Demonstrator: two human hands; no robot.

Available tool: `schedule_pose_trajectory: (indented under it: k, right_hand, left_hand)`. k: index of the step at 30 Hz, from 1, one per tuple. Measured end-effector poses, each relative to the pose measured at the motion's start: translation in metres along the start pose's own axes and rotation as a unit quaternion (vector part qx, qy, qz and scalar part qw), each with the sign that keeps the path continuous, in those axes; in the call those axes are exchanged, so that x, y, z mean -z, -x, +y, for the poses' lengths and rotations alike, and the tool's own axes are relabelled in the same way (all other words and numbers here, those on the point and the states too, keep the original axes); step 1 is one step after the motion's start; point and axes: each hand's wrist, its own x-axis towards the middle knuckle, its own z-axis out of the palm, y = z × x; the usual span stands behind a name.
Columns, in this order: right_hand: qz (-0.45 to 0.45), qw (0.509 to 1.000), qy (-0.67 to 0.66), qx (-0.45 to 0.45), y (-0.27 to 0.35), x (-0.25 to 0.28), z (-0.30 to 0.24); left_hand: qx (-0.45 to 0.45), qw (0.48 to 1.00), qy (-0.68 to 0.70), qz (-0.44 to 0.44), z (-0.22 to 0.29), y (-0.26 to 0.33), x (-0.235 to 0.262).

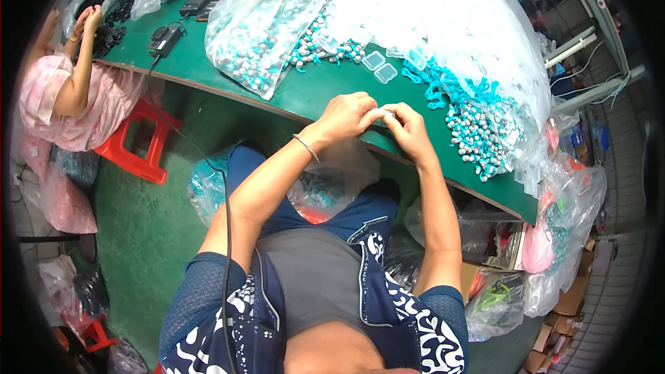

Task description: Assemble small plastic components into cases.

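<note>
At the table's front edge my left hand (346, 116) and my right hand (410, 129) meet, fingertips pinched together. Between them is a small whitish piece (385, 117), mostly covered by the fingers, so its kind stays unclear. Just beyond lies a small clear plastic case (379, 67), its two halves spread open on the green table (312, 100). To the right sits a heap of small grey-and-turquoise pieces (471, 135), with a bundle of turquoise cords (450, 86) behind it. More such pieces (325, 48) spill from a clear bag (253, 48) on the left.
Large clear plastic bags (443, 7), partly washed out by glare, cover the table's back. A black device (163, 41) with a cable lies at left. Another person (69, 97) works beside a red stool (142, 142). Filled bags (564, 235) crowd the right side.
</note>
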Motion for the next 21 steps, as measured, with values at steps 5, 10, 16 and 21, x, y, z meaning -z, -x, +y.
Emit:
schedule_pose_trajectory:
  k: [5,10,16,21]
  right_hand:
    - [0.046,0.98,0.186,0.044,-0.067,0.008,0.026]
    - [0.049,0.928,0.362,-0.069,-0.115,-0.022,0.033]
    - [-0.025,0.924,0.333,-0.185,-0.132,-0.008,0.019]
    - [0.081,0.98,0.175,-0.047,-0.102,0.006,0.036]
  left_hand:
    - [-0.039,0.997,-0.021,0.063,0.026,0.014,0.005]
    - [-0.135,0.989,-0.027,-0.045,0.042,0.065,0.005]
    - [0.027,0.945,-0.107,-0.307,-0.006,0.145,-0.045]
    - [0.065,0.898,-0.162,-0.404,-0.047,0.191,-0.089]
